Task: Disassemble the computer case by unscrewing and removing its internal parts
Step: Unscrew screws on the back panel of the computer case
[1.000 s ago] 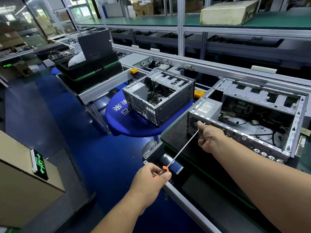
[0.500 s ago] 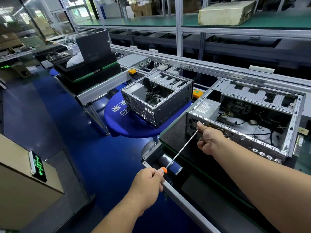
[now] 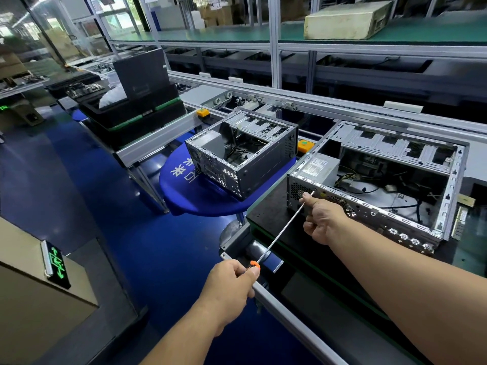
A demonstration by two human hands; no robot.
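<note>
orange plastic shows at the end of your left hand [image 3: 232,281], which is curled tight round the handle of the long screwdriver [image 3: 283,227]. you hold it that far back because the shaft is long, so the turning happens at the handle while the tip works at the case. your right hand [image 3: 322,219] sits up near the tip, thumb and curled fingers pinching the shaft, likely to steady the tip on a screw. the screw itself is too small to make out. the computer case [image 3: 374,180] lies on its side, open face up, on the black mat [image 3: 268,214] at the bench's near corner, its rear panel turned toward you. the tip meets that panel beside the power supply [image 3: 320,167], which sits in the near left corner, so that part looks like the one being freed. a second open case [image 3: 245,156] rests well apart on the blue round table [image 3: 184,188].
</note>
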